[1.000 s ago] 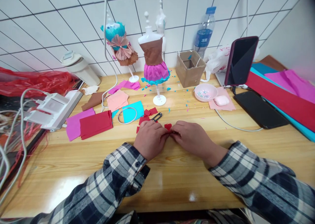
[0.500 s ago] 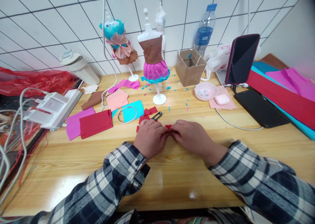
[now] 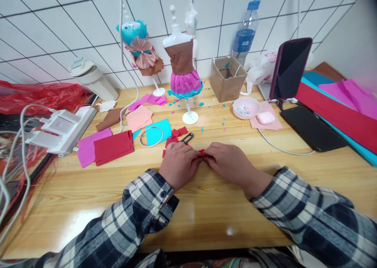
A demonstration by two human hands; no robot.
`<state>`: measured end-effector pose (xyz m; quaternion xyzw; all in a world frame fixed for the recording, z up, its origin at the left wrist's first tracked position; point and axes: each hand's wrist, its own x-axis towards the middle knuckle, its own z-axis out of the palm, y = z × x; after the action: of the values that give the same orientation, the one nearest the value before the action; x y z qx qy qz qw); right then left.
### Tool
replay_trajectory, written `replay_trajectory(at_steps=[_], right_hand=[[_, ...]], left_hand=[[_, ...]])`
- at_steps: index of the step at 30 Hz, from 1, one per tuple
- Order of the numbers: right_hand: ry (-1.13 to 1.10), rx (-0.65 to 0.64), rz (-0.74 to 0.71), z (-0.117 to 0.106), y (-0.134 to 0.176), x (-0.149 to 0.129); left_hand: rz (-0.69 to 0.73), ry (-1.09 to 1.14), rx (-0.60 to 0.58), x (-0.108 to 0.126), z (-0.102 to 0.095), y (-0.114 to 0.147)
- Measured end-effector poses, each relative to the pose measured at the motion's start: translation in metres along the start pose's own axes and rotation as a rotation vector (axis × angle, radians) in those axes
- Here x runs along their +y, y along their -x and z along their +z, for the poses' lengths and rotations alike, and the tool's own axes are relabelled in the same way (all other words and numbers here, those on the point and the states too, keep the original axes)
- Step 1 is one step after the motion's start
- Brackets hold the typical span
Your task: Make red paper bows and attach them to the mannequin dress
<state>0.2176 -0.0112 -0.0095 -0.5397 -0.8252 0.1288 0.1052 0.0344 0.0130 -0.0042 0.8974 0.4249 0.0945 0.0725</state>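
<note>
Left hand: the left hand (image 3: 179, 166) rests low on the wooden bench (image 3: 206, 213), fingers curled shut, pinching one edge of a small red paper scrap (image 3: 201, 152).
Right hand: the right hand (image 3: 229, 162) meets it fingertip to fingertip, closed on the scrap's other edge.
Scrap: on the bench between the two hands, mostly hidden by the fingers.
Change: a second ago more of the red scrap showed above the fingers; now only a sliver peeks out, and the hands have stayed put.
Nearby: small black scissors (image 3: 187, 138) and loose red paper pieces (image 3: 176, 133) lie just behind the left hand; a white mannequin in a brown and magenta paper dress (image 3: 183, 69) stands further back.
</note>
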Motion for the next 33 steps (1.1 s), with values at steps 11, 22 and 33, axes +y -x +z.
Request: replay_trajectory(at_steps=[11, 22, 33], right_hand=[[0.01, 0.012, 0.002, -0.0004, 0.0014, 0.0003], [0.01, 0.031, 0.009, -0.0044, 0.0024, -0.0028], [0.044, -0.015, 0.037, -0.0038, 0.0008, -0.0024]], left_hand=[[0.02, -0.001, 0.027, -0.0004, -0.002, 0.0001], [0.027, -0.003, 0.044, -0.001, -0.0013, 0.0001], [0.0, 0.009, 0.04, 0.0006, -0.0016, 0.0002]])
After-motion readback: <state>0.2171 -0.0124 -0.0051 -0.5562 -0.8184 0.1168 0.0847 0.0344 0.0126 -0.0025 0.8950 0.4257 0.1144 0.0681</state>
